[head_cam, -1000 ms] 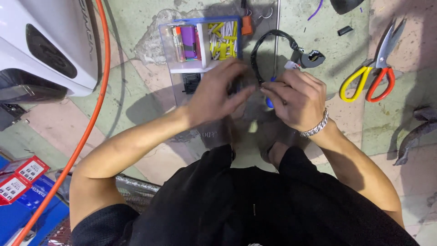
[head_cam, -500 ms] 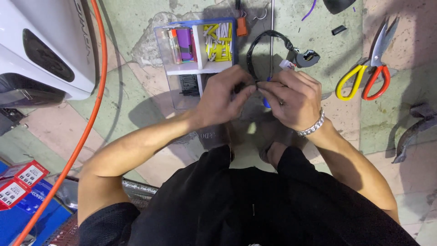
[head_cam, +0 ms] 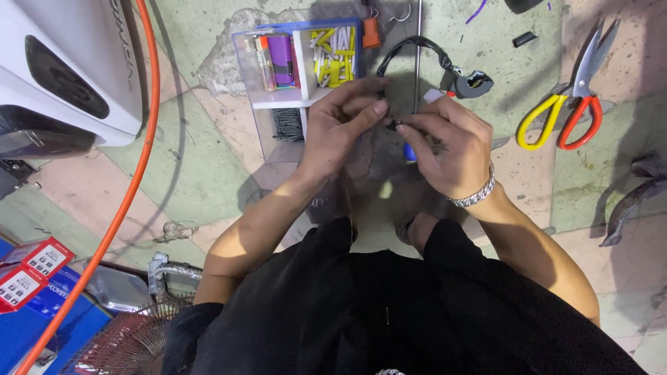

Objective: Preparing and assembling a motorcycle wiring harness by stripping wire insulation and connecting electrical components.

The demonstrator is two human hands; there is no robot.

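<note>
Pinching a small dark part (head_cam: 393,125) between both hands (head_cam: 340,128) (head_cam: 445,142) just below the compartment box (head_cam: 278,104), fingertips closed narrowly; a slip could drop it onto cluttered floor.

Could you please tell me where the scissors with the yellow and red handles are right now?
In the head view, the scissors lie on the floor at upper right, just beyond the right hand.

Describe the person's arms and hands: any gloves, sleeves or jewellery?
No gloves: the left hand and right hand are bare. The forearms are uncovered up to a black top with short sleeves. A silver chain bracelet circles the right wrist.
</note>
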